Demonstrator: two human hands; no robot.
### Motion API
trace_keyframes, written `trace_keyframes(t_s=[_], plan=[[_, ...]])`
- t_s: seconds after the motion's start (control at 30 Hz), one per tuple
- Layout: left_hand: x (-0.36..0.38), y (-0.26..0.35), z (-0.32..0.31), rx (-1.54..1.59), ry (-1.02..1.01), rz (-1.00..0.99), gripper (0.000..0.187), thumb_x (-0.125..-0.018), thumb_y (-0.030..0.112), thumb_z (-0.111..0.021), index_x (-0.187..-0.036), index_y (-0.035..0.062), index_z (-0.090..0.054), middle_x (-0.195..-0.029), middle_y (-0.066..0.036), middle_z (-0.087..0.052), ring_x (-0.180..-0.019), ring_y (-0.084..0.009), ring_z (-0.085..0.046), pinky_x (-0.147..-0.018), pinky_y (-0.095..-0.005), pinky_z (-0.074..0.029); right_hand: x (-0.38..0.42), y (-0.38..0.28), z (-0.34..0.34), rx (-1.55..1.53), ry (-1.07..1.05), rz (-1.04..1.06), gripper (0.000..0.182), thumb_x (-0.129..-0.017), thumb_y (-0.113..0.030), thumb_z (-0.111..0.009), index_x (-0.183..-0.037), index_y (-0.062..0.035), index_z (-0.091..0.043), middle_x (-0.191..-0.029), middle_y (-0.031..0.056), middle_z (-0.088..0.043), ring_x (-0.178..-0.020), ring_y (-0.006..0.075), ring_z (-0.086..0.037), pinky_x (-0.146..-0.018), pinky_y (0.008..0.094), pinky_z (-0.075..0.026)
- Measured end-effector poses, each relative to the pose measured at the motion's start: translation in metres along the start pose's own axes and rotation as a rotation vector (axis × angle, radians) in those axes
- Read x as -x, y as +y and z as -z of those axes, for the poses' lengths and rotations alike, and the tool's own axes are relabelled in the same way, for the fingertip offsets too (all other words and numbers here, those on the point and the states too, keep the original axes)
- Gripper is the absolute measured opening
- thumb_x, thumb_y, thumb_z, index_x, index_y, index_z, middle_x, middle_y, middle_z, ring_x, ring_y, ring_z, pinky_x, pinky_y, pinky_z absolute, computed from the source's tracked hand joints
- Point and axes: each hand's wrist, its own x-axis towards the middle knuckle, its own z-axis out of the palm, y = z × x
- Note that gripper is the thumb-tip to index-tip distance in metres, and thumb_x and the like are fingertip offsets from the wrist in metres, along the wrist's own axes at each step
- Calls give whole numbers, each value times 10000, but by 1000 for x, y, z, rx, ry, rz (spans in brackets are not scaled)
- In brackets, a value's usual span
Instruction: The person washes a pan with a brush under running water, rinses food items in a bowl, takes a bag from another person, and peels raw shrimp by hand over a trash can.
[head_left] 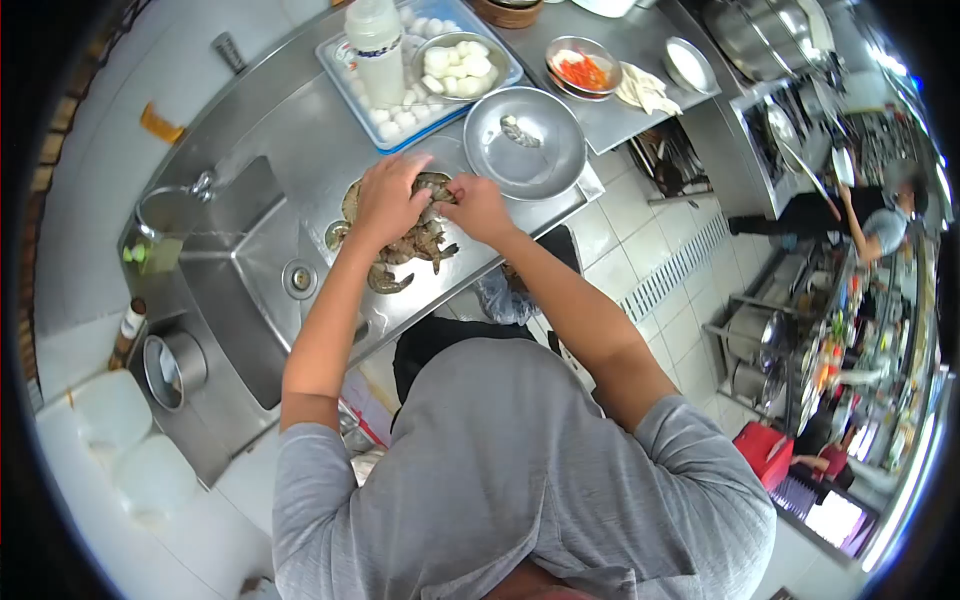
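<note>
Both hands (388, 203) (478, 207) on one shrimp (436, 186) (pile (412, 247) beneath).

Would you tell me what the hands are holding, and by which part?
Both hands, left hand and right hand, grip one shrimp above the pile; which part cannot be told.

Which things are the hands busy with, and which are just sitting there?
In use:
left hand and right hand, together on one shrimp
shrimp pile
metal plate with one shrimp on it

Just sitting there:
tray of white pieces
bottle
carrot bowl
sink
cloth
</note>
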Motion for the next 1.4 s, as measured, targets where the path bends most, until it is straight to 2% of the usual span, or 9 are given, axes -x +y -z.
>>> trace_keyframes(t_s=[0.1, 0.13, 0.23, 0.4, 0.53, 0.73, 1.13, 1.23, 1.4], plan=[[-18, 6, -1, 305, -418, 129, 314, -822, 144, -698, -1122, 52, -697, -1043, -140, -721, -964, -321, -672, -878, -424, -510, 22, -16, 34, -510, -98, -239, 250, -762, -111, -821, -862, 22, -634, -728, 96, -687, -623, 171, -663, -535, 291, -525], [-19, 11, -6, 472, -424, 148, 224, -837, 126, -704, -1027, 8, -717, -922, -133, -739, -795, -218, -709, -731, -356, -552, 32, -23, 47, -581, -98, -227, 190, -803, -57, -794, -858, 24, -631, -720, 49, -668, -618, 84, -635, -488, 232, -494], [-29, 36, -10, 663, -657, 229, 210, -888, 92, -689, -1053, -37, -681, -855, -69, -713, -752, -89, -647, -684, -267, -536, 66, -23, 75, -629, -86, -201, 193, -806, -64, -795, -868, 26, -636, -732, 53, -674, -631, 97, -648, -506, 244, -509], [-33, 83, -24, 1054, -725, 272, 237, -881, 69, -717, -1094, -18, -661, -879, -58, -700, -715, -101, -648, -649, -249, -540, 122, -20, 121, -511, 83, -65, 405, -803, -89, -797, -1112, -44, -539, -754, 53, -677, -641, 114, -646, -591, 278, -524], [-36, 127, -34, 1159, -798, 202, 271, -851, 64, -744, -1095, -21, -661, -880, -66, -708, -698, -108, -658, -626, -244, -549, 168, -26, 156, -254, 177, 71, 416, -817, -92, -794, -1141, -76, -533, -823, 21, -685, -654, 79, -618, -607, 250, -517], [-43, 172, -59, 1083, -916, 95, 175, -872, 56, -722, -1037, 12, -684, -861, -47, -704, -702, -98, -663, -583, -236, -545, 209, -21, 194, -161, 143, 75, 429, -767, -113, -813, -1116, -88, -566, -829, 80, -674, -669, 184, -644, -633, 312, -531], [-34, 209, -85, 1198, -1024, 97, 149, -864, 66, -728, -984, -18, -700, -867, -84, -721, -699, -142, -695, -653, -277, -601, 245, 0, 206, -4, 205, 96, 346, -726, -105, -853, -810, -50, -521, -655, 56, -599, -581, 138, -601, -564, 300, -494], [-32, 213, -87, 1218, -1024, 109, 166, -860, 78, -738, -990, -15, -693, -860, -77, -712, -700, -139, -693, -652, -278, -600, 251, 6, 199, -104, 277, 124, 371, -722, -132, -878, -798, -59, -522, -633, 0, -576, -582, 69, -552, -571, 245, -482], [-33, 218, -84, 1288, -943, 182, 201, -863, 90, -742, -1023, -11, -675, -853, -60, -685, -695, -143, -686, -641, -279, -594, 253, -2, 202, -246, 324, 43, 302, -726, -121, -873, -797, -58, -586, -678, 10, -631, -609, 81, -597, -618, 239, -512]])
